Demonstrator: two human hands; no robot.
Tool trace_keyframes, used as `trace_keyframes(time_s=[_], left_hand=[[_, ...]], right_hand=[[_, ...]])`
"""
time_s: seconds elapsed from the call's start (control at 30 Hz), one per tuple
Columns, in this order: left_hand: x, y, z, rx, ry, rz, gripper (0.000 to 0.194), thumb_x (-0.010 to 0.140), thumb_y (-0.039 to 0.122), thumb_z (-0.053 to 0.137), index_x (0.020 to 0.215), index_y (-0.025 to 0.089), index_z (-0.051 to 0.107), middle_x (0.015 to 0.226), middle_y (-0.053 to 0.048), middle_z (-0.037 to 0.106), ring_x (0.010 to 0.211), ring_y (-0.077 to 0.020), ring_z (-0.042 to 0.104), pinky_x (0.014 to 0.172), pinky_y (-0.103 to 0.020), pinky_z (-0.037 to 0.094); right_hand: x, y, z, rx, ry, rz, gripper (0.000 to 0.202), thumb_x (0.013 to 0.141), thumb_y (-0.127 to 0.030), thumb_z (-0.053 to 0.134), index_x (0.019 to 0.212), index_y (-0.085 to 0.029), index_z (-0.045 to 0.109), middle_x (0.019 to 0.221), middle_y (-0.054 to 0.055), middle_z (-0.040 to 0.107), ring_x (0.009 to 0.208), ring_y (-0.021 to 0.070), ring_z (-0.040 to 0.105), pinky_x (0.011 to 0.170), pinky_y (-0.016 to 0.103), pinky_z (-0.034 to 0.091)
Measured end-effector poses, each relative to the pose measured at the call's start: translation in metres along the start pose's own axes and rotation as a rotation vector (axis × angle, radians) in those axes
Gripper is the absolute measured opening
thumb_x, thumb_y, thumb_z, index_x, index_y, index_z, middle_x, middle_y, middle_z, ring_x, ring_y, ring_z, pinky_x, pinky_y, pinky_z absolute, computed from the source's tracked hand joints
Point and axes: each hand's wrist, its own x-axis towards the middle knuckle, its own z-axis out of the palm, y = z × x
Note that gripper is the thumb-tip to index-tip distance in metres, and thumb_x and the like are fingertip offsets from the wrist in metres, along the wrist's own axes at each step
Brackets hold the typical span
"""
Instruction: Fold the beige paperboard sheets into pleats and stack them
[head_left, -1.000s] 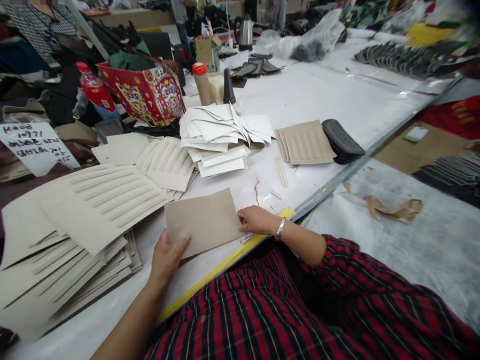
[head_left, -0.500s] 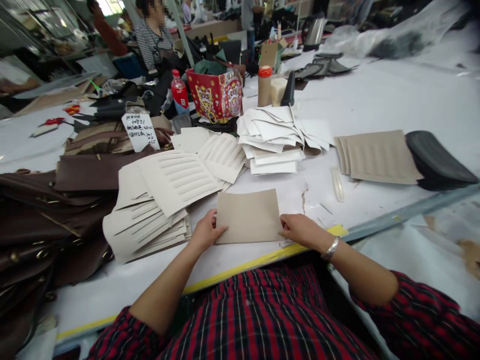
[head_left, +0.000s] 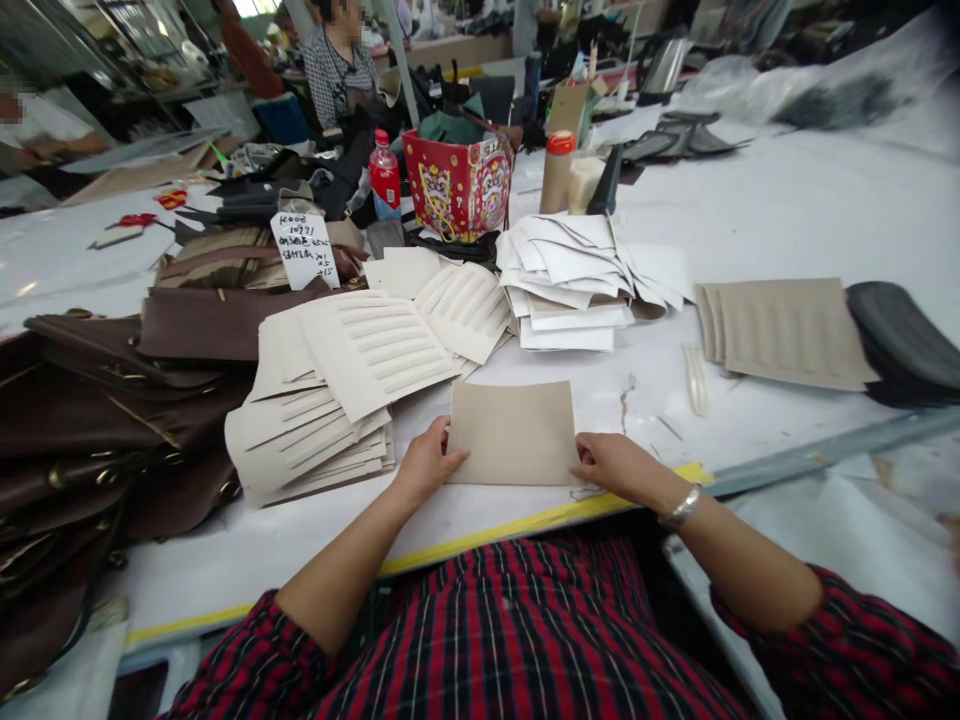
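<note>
A flat beige leather-like panel (head_left: 511, 433) lies before me near the table's front edge. My left hand (head_left: 429, 462) pinches its left side, thumb on top and fingers at the edge. At the lower right corner, my right hand (head_left: 611, 463) is closed on the panel with its fingers curled. To the left is a fanned pile of cream panels (head_left: 390, 345) with raised ribs. Behind the panel stands a stack of white-backed pieces (head_left: 562, 270). Several ribbed beige panels (head_left: 795, 330) lie on the right, beside curved black pieces (head_left: 907, 340).
Dark brown leather bags (head_left: 90, 410) cover the left side, with a handwritten tag (head_left: 306, 250) behind them. A red patterned bag (head_left: 457, 185), a red-labelled bottle (head_left: 385, 177) and an orange-capped jar (head_left: 557, 172) stand farther back. Yellow tape (head_left: 525, 522) runs along the table edge. People sit beyond.
The view has swung slightly left, so everything sits farther right in the picture. Both hands keep the same hold on the beige panel, which stays in place on the table.
</note>
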Motion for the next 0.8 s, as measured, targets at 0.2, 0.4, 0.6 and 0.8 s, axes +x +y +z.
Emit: trace_keyframes(time_s=[0.2,0.4,0.6,0.8], left_hand=[[-0.011,0.009,-0.005,0.421,0.171,0.160,0.060,0.075,0.030,0.058,0.128,0.017,0.034,0.102,-0.010,0.058,0.090,-0.0246,0.055,0.077,-0.035,0.042],[-0.020,0.047,0.040,0.478,0.191,0.757,0.044,0.084,0.021,0.044,0.127,0.020,0.037,0.116,-0.011,0.052,0.108,-0.0247,0.045,0.090,-0.039,0.036],[-0.010,0.079,0.079,0.523,-0.214,0.992,0.031,0.088,0.031,0.039,0.116,0.020,0.048,0.104,-0.007,0.057,0.091,-0.0217,0.049,0.073,-0.035,0.039],[-0.004,0.083,0.075,0.578,-0.264,0.995,0.027,0.090,0.029,0.036,0.113,0.020,0.048,0.105,-0.006,0.057,0.090,-0.0204,0.047,0.073,-0.034,0.035]], right_hand=[[-0.003,-0.004,-0.005,-0.044,-0.003,0.017,0.012,0.073,-0.028,0.053,0.075,-0.017,0.056,0.074,0.005,0.063,0.067,0.0151,0.056,0.055,0.022,0.033],[-0.003,-0.005,-0.007,-0.131,-0.008,0.011,0.019,0.072,-0.028,0.052,0.085,-0.017,0.060,0.082,0.008,0.065,0.077,0.0200,0.059,0.060,0.024,0.037],[0.019,0.017,-0.026,0.114,-0.206,-0.151,0.022,0.067,-0.034,0.059,0.078,-0.015,0.061,0.073,0.005,0.064,0.066,0.0159,0.058,0.056,0.023,0.040],[0.055,0.043,-0.042,0.481,-0.353,-0.090,0.019,0.068,-0.032,0.059,0.071,-0.013,0.057,0.052,-0.003,0.051,0.046,0.0077,0.047,0.044,0.018,0.038]])
